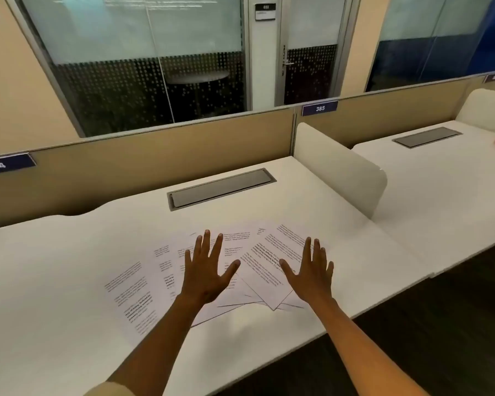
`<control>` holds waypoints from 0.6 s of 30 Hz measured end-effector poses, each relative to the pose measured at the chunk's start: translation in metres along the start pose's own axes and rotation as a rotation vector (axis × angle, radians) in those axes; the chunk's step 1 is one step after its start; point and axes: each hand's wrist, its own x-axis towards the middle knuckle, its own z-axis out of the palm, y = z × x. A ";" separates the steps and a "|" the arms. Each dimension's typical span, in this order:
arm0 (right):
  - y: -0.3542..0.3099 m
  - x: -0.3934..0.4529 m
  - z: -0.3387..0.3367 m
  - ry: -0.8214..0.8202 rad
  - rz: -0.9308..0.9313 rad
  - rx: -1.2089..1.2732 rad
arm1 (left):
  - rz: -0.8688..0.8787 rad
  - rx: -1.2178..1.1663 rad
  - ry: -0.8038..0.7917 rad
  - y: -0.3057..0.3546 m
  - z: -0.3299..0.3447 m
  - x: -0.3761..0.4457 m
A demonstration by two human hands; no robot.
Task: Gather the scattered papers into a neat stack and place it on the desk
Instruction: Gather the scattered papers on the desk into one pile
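Several white printed papers (135,292) lie fanned out and overlapping across the middle of the white desk (55,267). My left hand (207,270) is spread flat, palm down, over the centre sheets with its fingers apart. My right hand (310,270) is spread the same way over the right-hand sheets (269,261). Neither hand grips a sheet. I cannot tell whether the palms touch the paper or hover just above it. Parts of the sheets are hidden under both hands and forearms.
A grey cable-tray lid (220,188) is set into the desk behind the papers. A rounded white divider (340,167) separates this desk from the neighbouring one on the right. A beige partition with labels 384 and 385 runs along the back. Dark floor lies at the right front.
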 end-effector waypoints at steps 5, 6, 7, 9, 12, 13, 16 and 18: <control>0.019 0.038 0.016 -0.056 0.048 -0.020 | -0.038 0.025 -0.073 0.014 0.028 0.032; 0.021 0.045 0.016 -0.063 0.048 -0.026 | -0.040 0.035 -0.087 0.016 0.033 0.038; 0.024 0.053 0.016 -0.068 0.047 -0.030 | -0.051 0.034 -0.101 0.019 0.038 0.044; 0.029 0.070 0.019 -0.071 0.041 -0.033 | -0.071 0.023 -0.126 0.023 0.047 0.057; 0.037 0.092 0.023 -0.088 0.042 -0.045 | -0.096 0.008 -0.188 0.029 0.059 0.072; 0.039 0.099 0.024 -0.092 0.045 -0.049 | -0.102 0.007 -0.210 0.031 0.063 0.077; 0.045 0.113 0.025 -0.125 0.069 -0.068 | -0.104 0.039 -0.286 0.035 0.073 0.087; 0.049 0.120 0.027 -0.151 0.089 -0.075 | -0.103 0.058 -0.324 0.033 0.082 0.093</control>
